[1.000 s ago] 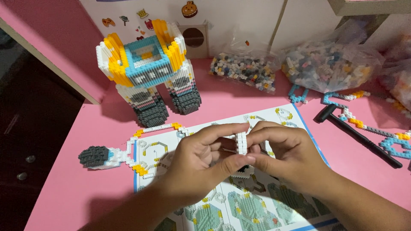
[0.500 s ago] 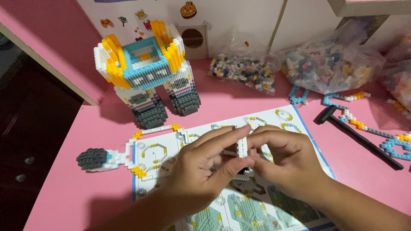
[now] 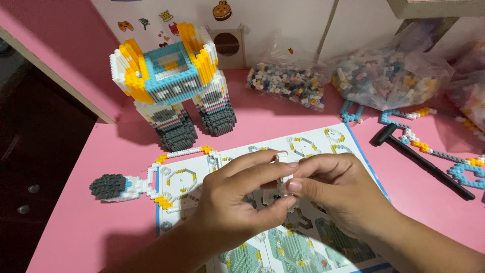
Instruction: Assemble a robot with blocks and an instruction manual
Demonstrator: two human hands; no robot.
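Bare pink table (image 3: 76, 227) lies open at the near left, in front of the flat brick piece with a dark grey end (image 3: 108, 186), and a hand could pass there freely. Behind it the tall brick-built figure (image 3: 174, 83) blocks the back left. A clear strip of table runs between that figure and the instruction sheet (image 3: 323, 144). Along the back wall two bags of loose bricks (image 3: 288, 83) (image 3: 389, 76) close the way. On the right, the black hammer (image 3: 419, 159) and the chains of bricks (image 3: 439, 151) lie across the table, leaving only narrow gaps between them.
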